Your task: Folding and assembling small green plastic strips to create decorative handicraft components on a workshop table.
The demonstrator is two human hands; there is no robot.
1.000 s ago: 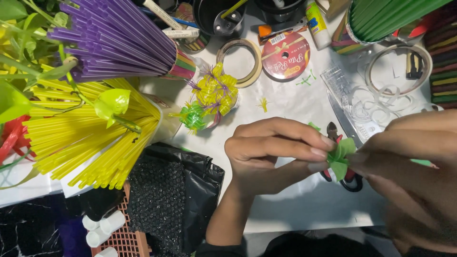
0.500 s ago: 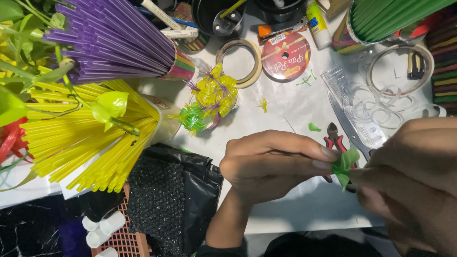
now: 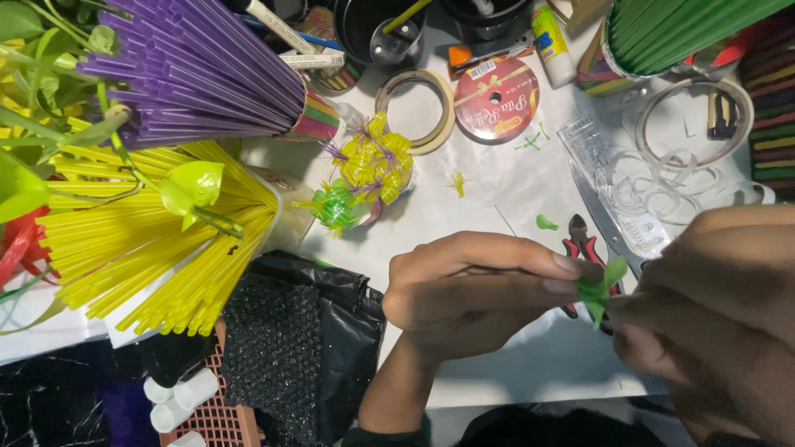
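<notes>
Both hands meet over the near part of the white table (image 3: 497,190), a little right of its middle, and together they grasp a small green flower-shaped piece (image 3: 598,290) with short leaf-like petals. The left hand (image 3: 472,290) pinches it from the left side between the thumb and the first fingers, the other fingers curled under. The right hand (image 3: 712,306) is very close to the camera and blurred; its fingertips close on the same green piece from the right, so the piece is held in the air between the two hands and does not touch the table. Just behind it, partly hidden, red-handled pliers (image 3: 582,245) lie on the table, and a tiny green scrap (image 3: 546,222) lies just beside them. Farther back, toward the far edge, there are a roll of tape (image 3: 417,108) and a red ribbon spool (image 3: 496,98) side by side, and a yellow and green straw flower (image 3: 368,170) stands left of the middle. At the left edge, a bundle of yellow straws (image 3: 157,240) fans out below a bundle of purple straws (image 3: 199,66). Green straws (image 3: 671,25) are at the far right corner, and a clear ruler (image 3: 609,178) lies below them.
</notes>
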